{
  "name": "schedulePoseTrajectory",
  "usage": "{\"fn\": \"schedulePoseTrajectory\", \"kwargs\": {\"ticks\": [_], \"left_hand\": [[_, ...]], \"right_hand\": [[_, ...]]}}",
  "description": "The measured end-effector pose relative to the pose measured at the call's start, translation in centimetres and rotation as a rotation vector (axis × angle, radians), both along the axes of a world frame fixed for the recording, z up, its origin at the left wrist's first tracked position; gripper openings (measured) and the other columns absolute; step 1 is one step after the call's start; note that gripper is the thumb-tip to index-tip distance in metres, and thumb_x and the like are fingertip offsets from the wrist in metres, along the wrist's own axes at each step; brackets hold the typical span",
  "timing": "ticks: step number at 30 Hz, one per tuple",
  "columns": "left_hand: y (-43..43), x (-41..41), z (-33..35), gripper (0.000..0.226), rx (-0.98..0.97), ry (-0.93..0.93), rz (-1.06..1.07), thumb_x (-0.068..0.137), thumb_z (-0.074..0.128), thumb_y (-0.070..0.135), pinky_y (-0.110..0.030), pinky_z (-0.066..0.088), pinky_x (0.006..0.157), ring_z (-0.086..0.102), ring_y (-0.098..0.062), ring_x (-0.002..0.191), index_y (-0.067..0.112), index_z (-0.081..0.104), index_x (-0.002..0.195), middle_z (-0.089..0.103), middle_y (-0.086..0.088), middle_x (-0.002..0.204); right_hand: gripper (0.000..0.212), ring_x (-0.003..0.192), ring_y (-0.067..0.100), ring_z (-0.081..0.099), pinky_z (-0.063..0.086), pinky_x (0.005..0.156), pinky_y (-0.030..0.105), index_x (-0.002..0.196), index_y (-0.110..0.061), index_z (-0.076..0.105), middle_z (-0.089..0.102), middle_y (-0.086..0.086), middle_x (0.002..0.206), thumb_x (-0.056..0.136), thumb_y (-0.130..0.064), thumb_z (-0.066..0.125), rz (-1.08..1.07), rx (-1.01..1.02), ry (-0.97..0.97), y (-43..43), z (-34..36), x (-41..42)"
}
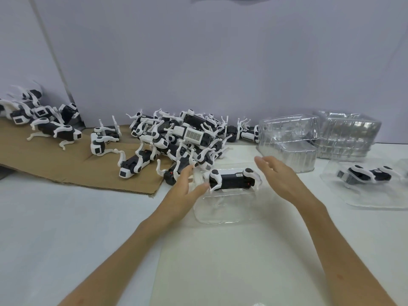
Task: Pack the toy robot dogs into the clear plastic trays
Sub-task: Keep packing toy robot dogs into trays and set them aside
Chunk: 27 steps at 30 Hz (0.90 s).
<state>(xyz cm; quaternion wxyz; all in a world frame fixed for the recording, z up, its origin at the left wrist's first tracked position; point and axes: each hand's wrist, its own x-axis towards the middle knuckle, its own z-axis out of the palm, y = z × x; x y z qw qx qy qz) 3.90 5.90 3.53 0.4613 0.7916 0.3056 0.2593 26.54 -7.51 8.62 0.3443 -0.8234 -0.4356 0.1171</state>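
Note:
A black-and-white toy robot dog (231, 180) lies on its side in a clear plastic tray (223, 214) at the table's middle. My left hand (187, 187) is at the tray's left end, fingers apart, fingertips at or near the tray wall. My right hand (280, 177) hovers just right of the dog, fingers spread, holding nothing. A large pile of toy robot dogs (176, 138) lies behind the tray. Another packed tray (371, 195) holding a dog (366, 175) sits at the right.
Brown cardboard (66, 164) covers the left of the table with several more dogs (55, 129) on it. Stacks of empty clear trays (289, 140) (346, 133) stand at the back right. A flat clear sheet (220, 272) lies in front of me. A grey wall is behind.

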Motion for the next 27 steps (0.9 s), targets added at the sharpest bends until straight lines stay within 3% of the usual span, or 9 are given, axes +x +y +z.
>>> {"fn": "schedulePoseTrajectory", "kwargs": {"ticks": [5, 9, 12, 15, 17, 21, 23, 25, 27], "left_hand": [[0.4, -0.1, 0.2, 0.062, -0.019, 0.084, 0.091, 0.088, 0.045, 0.066, -0.022, 0.034, 0.082, 0.047, -0.006, 0.113, 0.029, 0.052, 0.137, 0.05, 0.017, 0.119], [0.4, -0.5, 0.7, 0.063, -0.097, -0.034, 0.087, 0.098, 0.043, 0.057, -0.03, 0.039, 0.099, 0.051, -0.005, 0.125, 0.039, 0.024, 0.156, 0.043, 0.022, 0.139], [-0.3, -1.1, 1.9, 0.077, -0.154, -0.207, 0.05, 0.082, 0.052, 0.066, -0.008, 0.042, 0.079, 0.05, 0.026, 0.104, 0.057, 0.015, 0.149, 0.036, 0.041, 0.139], [-0.3, -1.1, 1.8, 0.092, -0.136, -0.257, 0.038, 0.076, 0.066, 0.06, -0.01, 0.046, 0.067, 0.055, 0.001, 0.12, 0.057, 0.012, 0.15, 0.045, 0.028, 0.144], [-0.2, -1.1, 1.7, 0.097, -0.174, -0.29, 0.058, 0.073, 0.071, 0.056, -0.012, 0.047, 0.065, 0.054, -0.01, 0.126, 0.057, 0.011, 0.149, 0.043, 0.019, 0.149], [-0.5, -1.1, 2.0, 0.093, -0.123, -0.327, 0.044, 0.072, 0.074, 0.05, -0.031, 0.05, 0.095, 0.048, -0.012, 0.133, 0.069, 0.01, 0.136, 0.035, 0.01, 0.157], [-0.5, -1.1, 2.0, 0.101, -0.096, -0.337, 0.059, 0.074, 0.076, 0.045, -0.033, 0.047, 0.104, 0.053, 0.004, 0.12, 0.061, 0.008, 0.147, 0.03, 0.011, 0.159], [-0.2, -1.0, 1.8, 0.108, -0.052, -0.306, 0.102, 0.079, 0.079, 0.037, -0.015, 0.05, 0.085, 0.059, 0.015, 0.09, 0.05, 0.004, 0.155, 0.036, 0.005, 0.155], [0.0, -0.9, 1.7, 0.109, -0.026, -0.282, 0.139, 0.081, 0.08, 0.031, -0.007, 0.047, 0.072, 0.059, 0.011, 0.079, 0.047, 0.002, 0.156, 0.042, -0.002, 0.148]], "right_hand": [[0.085, 0.115, 0.023, 0.055, 0.037, 0.101, 0.039, 0.116, -0.026, 0.062, 0.061, 0.002, 0.122, 0.075, -0.085, 0.015, 0.032, -0.201, 0.137, -0.2, -0.2, 0.4], [0.083, 0.111, 0.011, 0.062, 0.038, 0.088, 0.028, 0.136, -0.038, 0.047, 0.056, -0.017, 0.128, 0.071, -0.088, 0.031, 0.189, -0.06, 0.266, 0.1, -0.3, -1.1], [0.071, 0.09, -0.006, 0.067, 0.046, 0.082, 0.023, 0.138, -0.044, 0.04, 0.059, -0.026, 0.119, 0.075, -0.077, 0.041, 0.279, 0.069, 0.3, 0.4, -0.2, -1.8], [0.069, 0.082, -0.012, 0.063, 0.046, 0.077, 0.023, 0.14, -0.036, 0.044, 0.063, -0.033, 0.094, 0.081, -0.07, 0.045, 0.285, 0.183, 0.273, 0.8, -0.3, -2.0], [0.067, 0.083, -0.01, 0.063, 0.044, 0.081, 0.025, 0.139, -0.039, 0.045, 0.063, -0.03, 0.096, 0.08, -0.071, 0.048, 0.28, 0.228, 0.271, 1.0, -0.5, -2.1], [0.063, 0.094, 0.001, 0.065, 0.044, 0.094, 0.031, 0.137, -0.042, 0.046, 0.062, -0.013, 0.118, 0.082, -0.073, 0.05, 0.271, 0.272, 0.259, 1.2, -0.9, -2.0], [0.065, 0.092, 0.005, 0.065, 0.044, 0.094, 0.03, 0.138, -0.04, 0.046, 0.061, -0.012, 0.116, 0.082, -0.072, 0.05, 0.263, 0.3, 0.243, 1.5, -1.1, -2.2], [0.068, 0.093, 0.01, 0.066, 0.045, 0.093, 0.029, 0.139, -0.039, 0.044, 0.06, -0.01, 0.117, 0.08, -0.072, 0.049, 0.23, 0.32, 0.223, 1.8, -1.3, -2.4], [0.067, 0.095, 0.014, 0.066, 0.047, 0.09, 0.029, 0.137, -0.039, 0.045, 0.06, -0.011, 0.116, 0.078, -0.073, 0.049, 0.205, 0.332, 0.218, 1.9, -1.4, -2.5]]}}
